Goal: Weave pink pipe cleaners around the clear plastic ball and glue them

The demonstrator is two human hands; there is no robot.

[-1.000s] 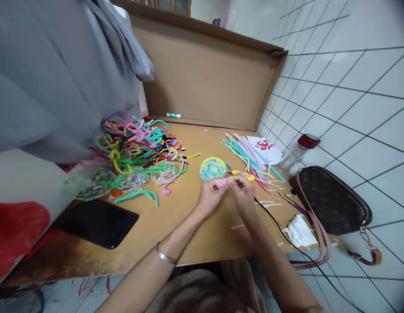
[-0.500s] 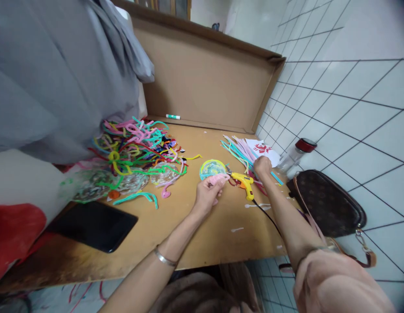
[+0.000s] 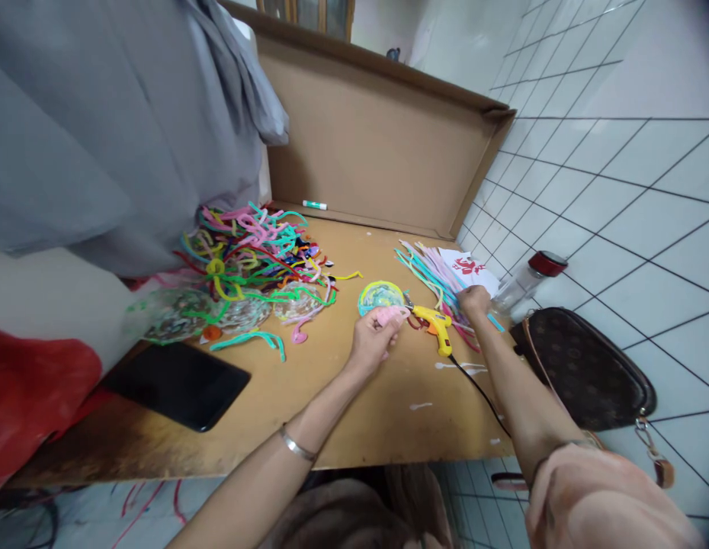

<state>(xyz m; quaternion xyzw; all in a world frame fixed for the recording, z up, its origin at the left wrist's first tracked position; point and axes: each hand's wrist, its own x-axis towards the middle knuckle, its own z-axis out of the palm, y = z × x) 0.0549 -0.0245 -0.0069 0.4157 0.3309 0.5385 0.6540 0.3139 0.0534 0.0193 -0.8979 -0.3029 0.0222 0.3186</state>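
My left hand (image 3: 376, 335) pinches a small coiled pink pipe cleaner piece (image 3: 392, 314) in front of a round disc with a yellow and blue rim (image 3: 382, 293). Just right of it, a yellow hot glue gun (image 3: 437, 324) lies on the table, its nozzle close to the pink piece. My right hand (image 3: 474, 301) is closed at the near end of a bundle of straight pipe cleaners (image 3: 431, 271) in pink, blue and pale green. Its fingertips are partly hidden among them.
A tangled heap of coloured pipe cleaners (image 3: 257, 244) and clear discs (image 3: 240, 314) lie left, behind a black tablet (image 3: 180, 385). Right are a red-lidded bottle (image 3: 529, 278), a brown bag (image 3: 588, 366) and the gun's cord (image 3: 480, 393). A cardboard wall (image 3: 371, 145) borders the back.
The whole view has shifted slightly to the right. My left hand still holds the pink piece, and my right hand stays at the pipe cleaner bundle.
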